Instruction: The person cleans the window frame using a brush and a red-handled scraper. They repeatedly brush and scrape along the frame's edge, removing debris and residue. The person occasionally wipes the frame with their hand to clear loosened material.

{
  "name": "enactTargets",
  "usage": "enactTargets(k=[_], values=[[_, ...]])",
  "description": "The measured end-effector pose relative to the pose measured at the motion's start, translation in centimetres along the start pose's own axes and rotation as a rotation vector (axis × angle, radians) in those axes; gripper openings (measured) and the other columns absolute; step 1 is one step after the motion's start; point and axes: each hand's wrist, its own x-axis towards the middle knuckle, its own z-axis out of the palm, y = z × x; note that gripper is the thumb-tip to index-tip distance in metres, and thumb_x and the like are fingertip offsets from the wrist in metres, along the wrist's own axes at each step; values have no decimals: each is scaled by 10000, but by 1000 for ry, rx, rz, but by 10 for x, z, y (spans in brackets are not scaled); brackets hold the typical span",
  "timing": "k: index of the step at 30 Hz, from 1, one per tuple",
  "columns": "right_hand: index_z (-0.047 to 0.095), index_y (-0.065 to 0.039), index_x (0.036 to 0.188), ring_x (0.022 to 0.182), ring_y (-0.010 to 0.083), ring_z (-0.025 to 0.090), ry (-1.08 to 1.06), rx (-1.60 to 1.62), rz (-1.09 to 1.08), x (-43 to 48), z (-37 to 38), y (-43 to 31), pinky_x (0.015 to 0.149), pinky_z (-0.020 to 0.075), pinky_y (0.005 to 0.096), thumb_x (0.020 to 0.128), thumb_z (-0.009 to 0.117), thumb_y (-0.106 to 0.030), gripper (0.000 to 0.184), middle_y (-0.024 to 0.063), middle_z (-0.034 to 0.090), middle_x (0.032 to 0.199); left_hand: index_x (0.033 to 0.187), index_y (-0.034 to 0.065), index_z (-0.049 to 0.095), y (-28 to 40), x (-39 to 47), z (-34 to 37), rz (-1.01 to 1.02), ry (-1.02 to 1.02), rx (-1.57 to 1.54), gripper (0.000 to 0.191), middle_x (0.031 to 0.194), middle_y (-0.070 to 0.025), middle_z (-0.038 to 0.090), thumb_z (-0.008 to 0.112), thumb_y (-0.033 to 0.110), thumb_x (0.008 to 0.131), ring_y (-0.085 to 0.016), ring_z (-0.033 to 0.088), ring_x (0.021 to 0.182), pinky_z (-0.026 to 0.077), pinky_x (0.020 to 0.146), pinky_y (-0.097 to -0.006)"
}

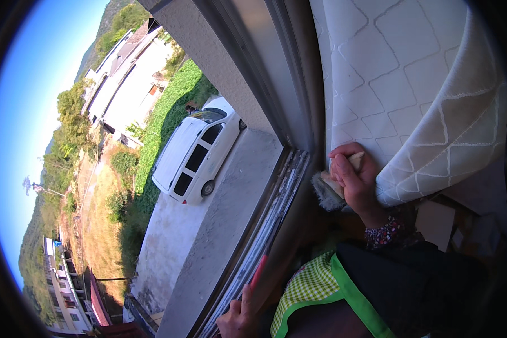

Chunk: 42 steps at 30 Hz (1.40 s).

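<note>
My right hand (355, 179) grips a flat brush (328, 191) by its pale wooden handle. Its whitish-grey bristles face the dark inner wall beside the corner of the window frame. At the bottom of the view, my left hand (238, 317) holds a slim red tool (258, 272), index finger stretched along it. The tool lies over the inner edge of the metal sliding-window track (253, 249); whether it touches the track I cannot tell. White flecks and dirt show in the track, mostly near its far corner (295, 158).
A white quilted mattress-like pad (388, 84) stands close against my right hand. The window's metal side frame (257, 55) rises beyond the track. Outside lie a concrete ledge (232, 219) and a parked white van (194, 148). Cardboard-like pieces (435, 224) sit in shadow at right.
</note>
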Motion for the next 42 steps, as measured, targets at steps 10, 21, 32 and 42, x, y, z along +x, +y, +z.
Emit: enactTargets(k=[10, 21, 32, 42], values=[[623, -25, 1083, 691, 48, 425, 25, -83, 8, -4, -20, 6, 639, 414, 231, 1080, 555, -109, 108, -29, 485, 763, 1421, 50, 602, 37, 136, 55, 155, 10, -107, 659, 765, -84, 588, 766, 111, 786, -245, 652, 605, 522, 512, -373], [632, -32, 1102, 682, 48, 446, 38, -98, 30, -8, -20, 14, 621, 412, 223, 1077, 575, -114, 103, -26, 517, 771, 1463, 188, 608, -27, -6, 11, -85, -177, -114, 531, 882, -174, 647, 626, 72, 945, -390, 637, 688, 516, 580, -469], [643, -28, 1079, 662, 43, 453, -1, -147, 14, -11, -10, 17, 600, 408, 220, 1076, 575, -111, 108, -30, 528, 750, 1414, 187, 663, -41, -42, 1, -9, 95, -128, 526, 747, -117, 568, 635, 43, 908, -327, 586, 572, 478, 510, -452], [652, -31, 1077, 666, 38, 456, 13, -168, 56, -14, -12, 18, 599, 404, 216, 1074, 580, -110, 108, -39, 531, 754, 1475, 187, 604, 0, -2, -11, 19, -20, 100, 559, 766, -80, 634, 643, 122, 921, -293, 585, 510, 474, 454, -430]])
